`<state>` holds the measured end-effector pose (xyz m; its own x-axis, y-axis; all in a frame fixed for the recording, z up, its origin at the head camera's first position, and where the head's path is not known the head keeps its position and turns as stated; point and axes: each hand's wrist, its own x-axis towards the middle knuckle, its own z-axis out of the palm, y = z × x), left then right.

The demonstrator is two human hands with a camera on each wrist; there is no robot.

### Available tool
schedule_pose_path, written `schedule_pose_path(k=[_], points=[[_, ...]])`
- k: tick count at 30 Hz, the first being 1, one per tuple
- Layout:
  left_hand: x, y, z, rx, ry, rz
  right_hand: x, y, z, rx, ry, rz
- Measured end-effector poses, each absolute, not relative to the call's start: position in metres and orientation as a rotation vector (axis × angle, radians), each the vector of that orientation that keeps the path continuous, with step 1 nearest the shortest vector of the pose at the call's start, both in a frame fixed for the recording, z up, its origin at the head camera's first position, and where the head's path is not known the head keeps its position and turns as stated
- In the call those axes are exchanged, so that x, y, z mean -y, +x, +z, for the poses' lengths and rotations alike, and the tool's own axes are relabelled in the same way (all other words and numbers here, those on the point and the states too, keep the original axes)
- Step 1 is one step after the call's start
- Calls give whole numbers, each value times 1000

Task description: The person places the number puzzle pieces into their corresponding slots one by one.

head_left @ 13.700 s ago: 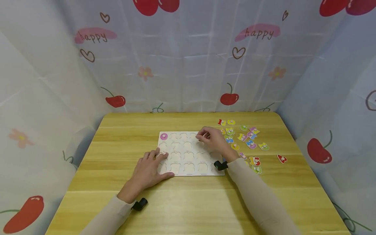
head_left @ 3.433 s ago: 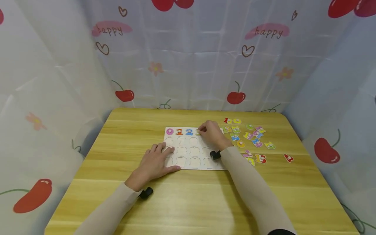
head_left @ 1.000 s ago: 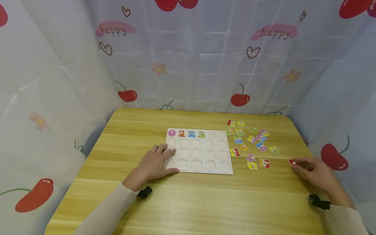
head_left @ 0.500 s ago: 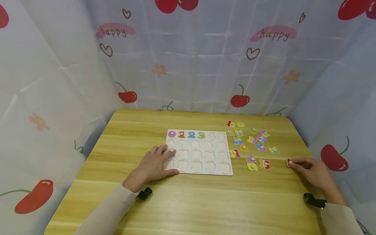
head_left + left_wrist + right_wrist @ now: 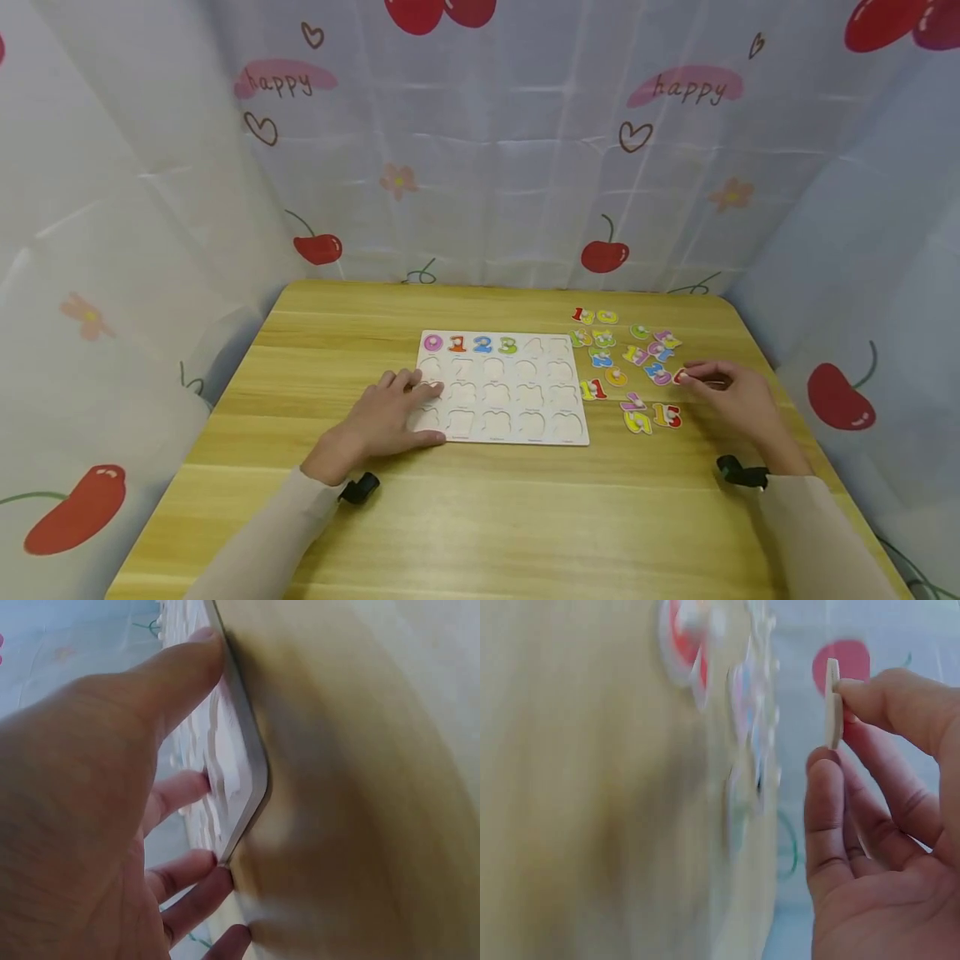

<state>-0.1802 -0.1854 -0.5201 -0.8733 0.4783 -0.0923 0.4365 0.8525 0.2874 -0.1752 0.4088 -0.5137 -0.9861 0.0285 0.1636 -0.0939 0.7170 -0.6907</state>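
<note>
My left hand (image 5: 367, 425) rests with spread fingers on the near-left corner of a white number puzzle board (image 5: 513, 440). In the left wrist view, the thumb (image 5: 180, 671) lies on the board's edge. Numbers 0, 1 (image 5: 457, 343), 2 and 3 sit in the top row; the other recesses are bare. To the right of the loose pieces, my right hand (image 5: 738, 404) pinches the red number 4 puzzle piece (image 5: 679, 377) between thumb and fingers. The right wrist view has this piece (image 5: 833, 712) edge-on, held above the table.
Several loose number pieces lie right of the board, among them a 15 (image 5: 667, 415), an 11 (image 5: 594, 389) and a 20 (image 5: 658, 373). The wooden table (image 5: 480, 517) meets a curtain (image 5: 487, 208) with cherry prints behind it.
Over the earlier frames, 1, 2 and 3 went into the board's top row. My right hand took hold of the red 4 at the far right and has carried it left. The left hand stayed put.
</note>
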Motion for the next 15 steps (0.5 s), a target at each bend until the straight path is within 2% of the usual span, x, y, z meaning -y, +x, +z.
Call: schedule_pose_path(k=[15], points=[[191,-188,-515,-2815,735,395,-301,-239,-508,2722,231,1359]])
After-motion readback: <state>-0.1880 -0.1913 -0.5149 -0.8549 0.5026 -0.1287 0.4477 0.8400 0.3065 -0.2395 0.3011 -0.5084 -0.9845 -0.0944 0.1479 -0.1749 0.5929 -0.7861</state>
